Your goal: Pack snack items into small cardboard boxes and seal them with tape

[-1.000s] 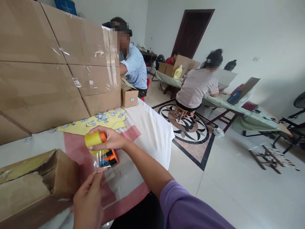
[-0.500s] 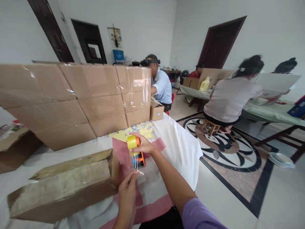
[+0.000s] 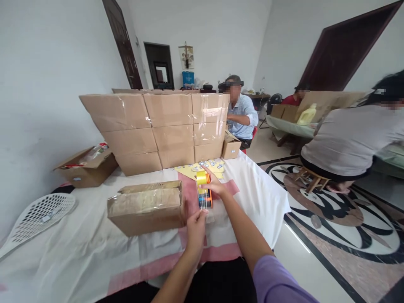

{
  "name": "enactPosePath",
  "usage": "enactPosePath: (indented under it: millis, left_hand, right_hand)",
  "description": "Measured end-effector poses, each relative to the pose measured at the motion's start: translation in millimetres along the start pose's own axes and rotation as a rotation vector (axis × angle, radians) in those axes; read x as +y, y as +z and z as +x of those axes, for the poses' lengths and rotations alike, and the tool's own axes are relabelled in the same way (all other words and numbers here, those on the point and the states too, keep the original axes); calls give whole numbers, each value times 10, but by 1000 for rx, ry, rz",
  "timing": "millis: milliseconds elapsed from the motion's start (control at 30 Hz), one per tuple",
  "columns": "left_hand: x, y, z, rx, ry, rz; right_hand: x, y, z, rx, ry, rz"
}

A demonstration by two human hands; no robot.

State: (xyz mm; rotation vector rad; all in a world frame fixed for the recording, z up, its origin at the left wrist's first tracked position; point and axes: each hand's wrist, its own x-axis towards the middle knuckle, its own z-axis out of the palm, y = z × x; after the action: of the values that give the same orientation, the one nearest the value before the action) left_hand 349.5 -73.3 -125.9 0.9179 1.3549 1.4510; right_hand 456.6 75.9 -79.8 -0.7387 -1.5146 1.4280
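Note:
My right hand is wrapped round a tape dispenser, which has an orange frame and carries a yellow roll of tape. A clear strip of tape stretches from the dispenser down toward me. Its free end is pinched between the fingertips of my left hand. Both hands are above the white and pink tablecloth. To the left of my hands lies a long cardboard box, with shiny tape visible along its top.
A wall of stacked cardboard boxes stands behind, with a small box at its right. An open carton and a white perforated scoop are at left. Other people sit beyond, one in a light blue shirt.
My view has swung left, so the scene has shifted right and the white scoop has come into sight. Both hands keep their hold on the dispenser and tape end.

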Motion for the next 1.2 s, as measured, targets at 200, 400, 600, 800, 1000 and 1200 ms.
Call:
enactPosePath:
  millis: [200, 400, 600, 800, 1000, 1200]
  left_hand:
    - [17, 43, 59, -30, 33, 68]
    - [-101, -95, 186, -50, 49, 184]
    - [-121, -172, 208, -32, 79, 267]
    - [-93, -166, 170, -28, 116, 263]
    - [-81, -207, 120, -97, 103, 278]
    - [-97, -253, 72, -82, 105, 245]
  right_hand:
    - [81, 6, -35, 69, 31, 95]
    - [257, -16, -5, 69, 18, 146]
    - [415, 122, 15, 292, -77, 176]
    - [468, 214, -32, 457, -136, 161]
    - [453, 245, -54, 490, -157, 38]
    - [418, 323, -58, 489, -139, -110]
